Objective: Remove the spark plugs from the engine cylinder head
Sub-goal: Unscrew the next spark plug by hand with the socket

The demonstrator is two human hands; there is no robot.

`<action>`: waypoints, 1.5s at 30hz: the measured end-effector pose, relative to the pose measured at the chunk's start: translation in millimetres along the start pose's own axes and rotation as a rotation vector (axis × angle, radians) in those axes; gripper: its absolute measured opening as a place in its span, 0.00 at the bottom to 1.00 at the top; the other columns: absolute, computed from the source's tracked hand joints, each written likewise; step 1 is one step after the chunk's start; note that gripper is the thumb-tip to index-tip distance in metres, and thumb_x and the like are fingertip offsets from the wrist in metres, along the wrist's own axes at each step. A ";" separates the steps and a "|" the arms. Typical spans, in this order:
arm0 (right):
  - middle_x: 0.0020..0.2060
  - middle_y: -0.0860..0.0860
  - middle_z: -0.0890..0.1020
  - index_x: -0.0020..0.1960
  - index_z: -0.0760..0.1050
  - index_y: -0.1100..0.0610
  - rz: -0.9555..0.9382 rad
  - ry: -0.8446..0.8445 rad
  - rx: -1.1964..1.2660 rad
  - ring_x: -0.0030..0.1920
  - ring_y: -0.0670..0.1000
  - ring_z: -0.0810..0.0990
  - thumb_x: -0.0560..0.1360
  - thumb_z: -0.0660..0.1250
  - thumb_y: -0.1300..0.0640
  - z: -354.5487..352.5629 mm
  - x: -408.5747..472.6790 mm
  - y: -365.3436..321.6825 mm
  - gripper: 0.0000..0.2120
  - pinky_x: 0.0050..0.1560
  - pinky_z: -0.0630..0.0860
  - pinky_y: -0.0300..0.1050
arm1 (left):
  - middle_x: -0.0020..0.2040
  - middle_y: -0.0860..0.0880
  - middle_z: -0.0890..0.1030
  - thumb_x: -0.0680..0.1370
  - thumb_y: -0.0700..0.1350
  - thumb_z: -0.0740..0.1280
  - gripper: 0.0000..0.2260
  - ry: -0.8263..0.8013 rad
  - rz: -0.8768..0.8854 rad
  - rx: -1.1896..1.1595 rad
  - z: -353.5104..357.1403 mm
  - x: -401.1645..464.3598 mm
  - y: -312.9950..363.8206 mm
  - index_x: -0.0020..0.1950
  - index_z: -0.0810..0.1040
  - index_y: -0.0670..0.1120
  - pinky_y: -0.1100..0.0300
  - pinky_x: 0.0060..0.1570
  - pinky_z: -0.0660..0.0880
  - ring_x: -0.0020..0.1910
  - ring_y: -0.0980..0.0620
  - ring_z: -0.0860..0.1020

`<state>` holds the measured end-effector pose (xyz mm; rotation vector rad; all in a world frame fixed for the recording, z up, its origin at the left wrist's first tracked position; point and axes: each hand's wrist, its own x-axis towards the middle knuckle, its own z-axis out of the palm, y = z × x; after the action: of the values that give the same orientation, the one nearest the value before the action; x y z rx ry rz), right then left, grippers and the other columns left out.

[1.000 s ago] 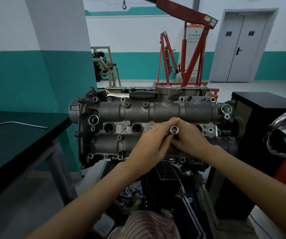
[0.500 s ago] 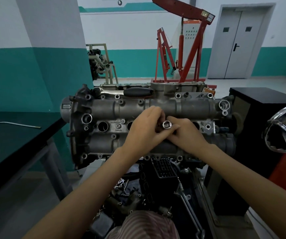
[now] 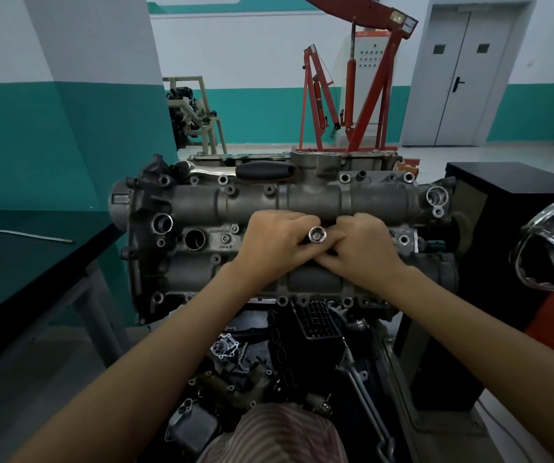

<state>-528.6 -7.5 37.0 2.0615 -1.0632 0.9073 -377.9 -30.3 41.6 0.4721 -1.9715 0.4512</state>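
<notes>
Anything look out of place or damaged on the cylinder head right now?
No damage shows on the cylinder head. One oddity: a black-handled tool lies loose along its far top edge. Both hands, left hand and right hand, hold the socket over the wells, hiding that spot.

The only lettering sits on the cylinder head (image 3: 312, 195), stamped just right of the open plug well (image 3: 194, 239), two short lines too blurred to read; a sticker on the red engine hoist (image 3: 362, 85) is equally illegible.
</notes>
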 end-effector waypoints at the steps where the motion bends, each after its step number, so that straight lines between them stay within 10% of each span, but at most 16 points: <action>1: 0.19 0.53 0.74 0.24 0.72 0.59 0.000 -0.015 0.010 0.20 0.55 0.73 0.67 0.64 0.51 1.4 -0.6 0.1 0.17 0.24 0.65 0.38 | 0.22 0.49 0.67 0.74 0.50 0.68 0.20 -0.007 0.006 -0.005 1.7 0.5 -0.3 0.26 0.64 0.44 0.62 0.23 0.58 0.24 0.54 0.60; 10: 0.40 0.54 0.82 0.47 0.76 0.61 0.100 -0.221 0.157 0.38 0.57 0.80 0.74 0.59 0.45 6.3 -3.0 1.6 0.19 0.32 0.69 0.47 | 0.30 0.46 0.72 0.73 0.48 0.58 0.14 -0.063 -0.074 -0.035 4.8 -4.2 1.4 0.34 0.71 0.39 0.59 0.20 0.62 0.25 0.53 0.64; 17: 0.31 0.53 0.81 0.40 0.79 0.55 0.170 -0.242 0.117 0.33 0.56 0.80 0.68 0.56 0.39 5.8 -2.7 -0.1 0.22 0.30 0.62 0.40 | 0.26 0.47 0.71 0.78 0.53 0.59 0.21 -0.035 -0.004 0.037 8.9 -7.8 -1.8 0.30 0.70 0.40 0.61 0.20 0.62 0.22 0.49 0.69; 22: 0.24 0.55 0.78 0.33 0.76 0.58 0.155 -0.243 0.066 0.24 0.58 0.76 0.69 0.62 0.53 4.1 0.6 -2.7 0.11 0.25 0.61 0.40 | 0.25 0.48 0.71 0.73 0.50 0.66 0.17 -0.065 -0.031 -0.067 7.1 -8.6 -2.8 0.29 0.68 0.41 0.60 0.21 0.62 0.23 0.51 0.66; 30: 0.36 0.53 0.81 0.51 0.74 0.60 0.190 -0.280 0.080 0.36 0.58 0.79 0.71 0.64 0.49 8.6 -1.4 -0.6 0.15 0.31 0.62 0.43 | 0.29 0.46 0.72 0.72 0.46 0.62 0.11 -0.105 -0.081 -0.006 5.3 -7.6 3.0 0.34 0.73 0.39 0.61 0.21 0.63 0.24 0.48 0.70; 40: 0.21 0.56 0.76 0.29 0.74 0.60 0.197 -0.186 0.123 0.20 0.57 0.74 0.67 0.66 0.55 1.3 -0.9 -5.3 0.11 0.25 0.60 0.39 | 0.25 0.47 0.74 0.74 0.50 0.65 0.18 -0.042 -0.059 -0.069 7.7 -7.7 -1.7 0.29 0.72 0.41 0.61 0.22 0.64 0.22 0.49 0.71; 45: 0.33 0.56 0.81 0.45 0.76 0.61 0.160 -0.261 0.074 0.32 0.59 0.79 0.72 0.60 0.49 5.6 -3.1 -0.7 0.15 0.30 0.63 0.43 | 0.31 0.47 0.71 0.72 0.49 0.60 0.13 -0.144 -0.140 -0.074 4.9 -6.8 3.0 0.36 0.69 0.40 0.58 0.22 0.64 0.26 0.51 0.66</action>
<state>-527.7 -10.3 31.2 2.2252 -1.3671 0.7777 -380.3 -29.4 33.1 0.6048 -2.0690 0.2615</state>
